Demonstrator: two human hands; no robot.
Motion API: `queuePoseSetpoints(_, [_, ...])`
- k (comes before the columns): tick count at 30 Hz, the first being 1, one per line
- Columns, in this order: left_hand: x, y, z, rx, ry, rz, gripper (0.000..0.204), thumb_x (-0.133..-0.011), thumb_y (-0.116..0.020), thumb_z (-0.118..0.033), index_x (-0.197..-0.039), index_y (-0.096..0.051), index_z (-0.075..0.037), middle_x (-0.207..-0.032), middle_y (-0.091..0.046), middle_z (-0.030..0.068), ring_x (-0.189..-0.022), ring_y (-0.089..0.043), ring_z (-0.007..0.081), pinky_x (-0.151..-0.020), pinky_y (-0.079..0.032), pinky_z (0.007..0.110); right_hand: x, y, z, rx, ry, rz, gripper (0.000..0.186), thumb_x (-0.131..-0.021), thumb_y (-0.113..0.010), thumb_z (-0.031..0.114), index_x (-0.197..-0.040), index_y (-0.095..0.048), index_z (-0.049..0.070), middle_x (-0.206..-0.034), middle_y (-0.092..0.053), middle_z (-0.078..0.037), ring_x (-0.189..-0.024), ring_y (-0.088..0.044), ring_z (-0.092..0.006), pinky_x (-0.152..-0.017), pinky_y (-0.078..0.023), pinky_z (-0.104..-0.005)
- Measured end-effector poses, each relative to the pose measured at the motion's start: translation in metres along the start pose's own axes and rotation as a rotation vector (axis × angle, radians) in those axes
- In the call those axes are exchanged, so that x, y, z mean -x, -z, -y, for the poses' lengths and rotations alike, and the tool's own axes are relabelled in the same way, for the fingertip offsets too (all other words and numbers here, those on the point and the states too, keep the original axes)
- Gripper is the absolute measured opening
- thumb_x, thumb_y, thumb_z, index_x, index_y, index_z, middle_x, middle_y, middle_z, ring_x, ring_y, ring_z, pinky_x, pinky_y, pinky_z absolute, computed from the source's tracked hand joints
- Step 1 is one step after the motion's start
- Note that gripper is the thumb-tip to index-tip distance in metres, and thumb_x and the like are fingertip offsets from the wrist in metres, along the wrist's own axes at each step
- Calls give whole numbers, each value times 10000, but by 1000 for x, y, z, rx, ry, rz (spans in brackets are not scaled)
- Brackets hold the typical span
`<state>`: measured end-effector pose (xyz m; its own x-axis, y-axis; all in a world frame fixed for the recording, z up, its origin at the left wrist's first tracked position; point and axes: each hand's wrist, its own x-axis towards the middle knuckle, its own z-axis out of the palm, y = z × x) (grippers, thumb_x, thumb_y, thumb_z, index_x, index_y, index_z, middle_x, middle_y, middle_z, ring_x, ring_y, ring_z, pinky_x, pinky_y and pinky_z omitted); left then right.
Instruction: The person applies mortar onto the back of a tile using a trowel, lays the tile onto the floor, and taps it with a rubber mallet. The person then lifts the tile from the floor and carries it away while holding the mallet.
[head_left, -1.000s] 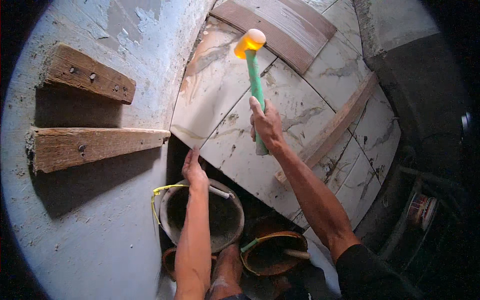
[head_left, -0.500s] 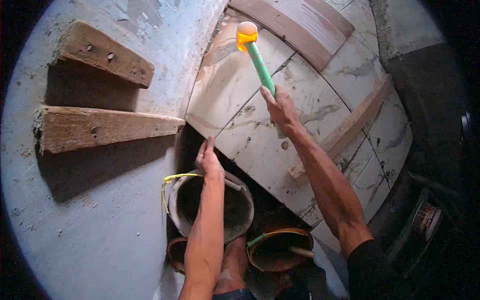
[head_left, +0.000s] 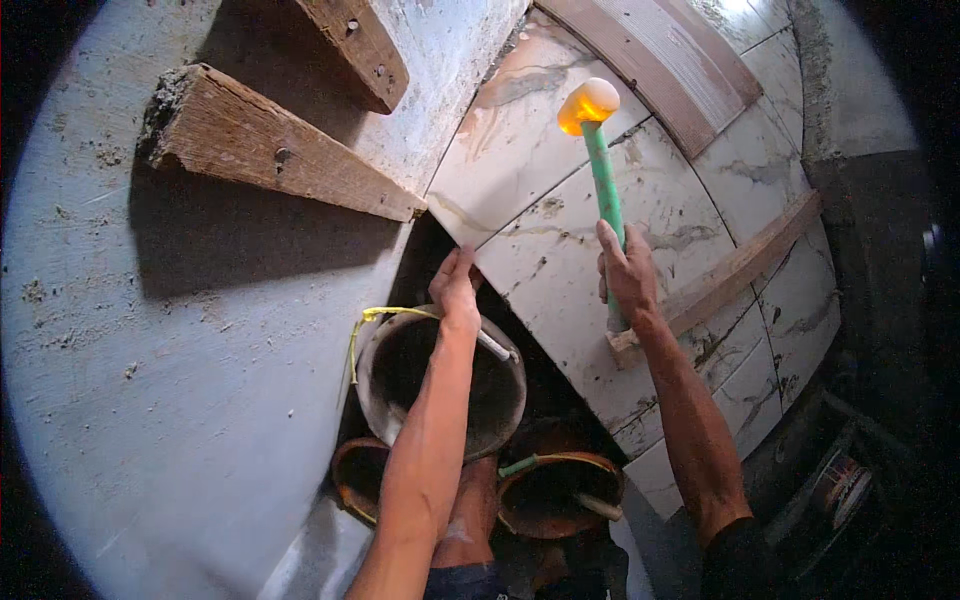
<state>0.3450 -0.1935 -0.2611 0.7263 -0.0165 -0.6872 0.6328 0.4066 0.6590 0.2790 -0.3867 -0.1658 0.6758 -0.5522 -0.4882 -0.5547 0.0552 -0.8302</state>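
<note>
My right hand [head_left: 628, 272] is wrapped round the green handle of a mallet [head_left: 604, 180]. The mallet's head, amber on one end and pale on the other, is raised over pale marbled floor tiles [head_left: 560, 240]. At the near corner of the tiles, by a joint, my left hand [head_left: 457, 285] touches the edge with its fingertips, fingers loosely stretched and holding nothing that shows. Below that wrist stands a grey bucket [head_left: 512, 400] with a yellow cord on its rim, partly covered by my left forearm.
Two wooden pieces [head_left: 270, 150] with nails jut from the pale blue wall [head_left: 230, 400] at left. A wooden batten [head_left: 740, 265] and a ribbed brown tile [head_left: 660, 60] lie on the tiles. Two smaller buckets [head_left: 560, 525] stand near my legs; a dark gap runs along the tile edge.
The view has shifted, so the wall and wood sit differently. My right hand has turned the mallet more upright. My left hand stays at the tile corner.
</note>
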Motion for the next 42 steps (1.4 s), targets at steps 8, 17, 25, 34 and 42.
queuePoseSetpoints(8, [-9, -3, 5, 49, -25, -104, 422, -657, -743, -101, -1013, -569, 42, -929, -604, 79, -790, -555, 150, -747, -436, 254, -16, -24, -14, -12, -28, 38, 372, -847, -497, 388, -766, -426, 32, -507, -418, -20, -365, -420, -106, -306, -346, -275])
queuePoseSetpoints(17, [-4, -6, 6, 42, -96, -129, 407, -658, -744, -105, -1002, -579, 35, -923, -603, 77, -835, -537, 154, -813, -397, 258, -14, -30, -13, 55, 29, 72, 394, -840, -495, 407, -764, -437, 25, -526, -429, -33, -369, -427, -122, -317, -352, -285])
queuePoseSetpoints(25, [-7, -4, 11, 66, -103, -117, 375, -673, -735, -131, -974, -588, 38, -896, -604, 56, -789, -557, 144, -760, -437, 238, -18, -34, -9, 33, 0, 93, 382, -843, -488, 407, -776, -427, 36, -522, -420, -20, -359, -417, -110, -309, -344, -272])
queuePoseSetpoints(34, [2, -11, -1, 45, -30, -88, 424, -734, -664, -71, -1079, -484, 98, -1002, -558, 110, -908, -530, 170, -831, -409, 257, -46, -54, 19, -137, -112, 140, 421, -841, -450, 477, -819, -413, 59, -527, -433, -28, -343, -425, -128, -310, -361, -274])
queuePoseSetpoints(42, [0, -9, 0, -12, -72, -102, 473, -723, -688, -95, -1105, -480, 90, -1012, -557, 103, -911, -512, 157, -854, -380, 255, -82, -54, 35, -183, 33, 101, 476, -832, -432, 498, -760, -420, 27, -536, -456, -59, -349, -463, -172, -317, -378, -310])
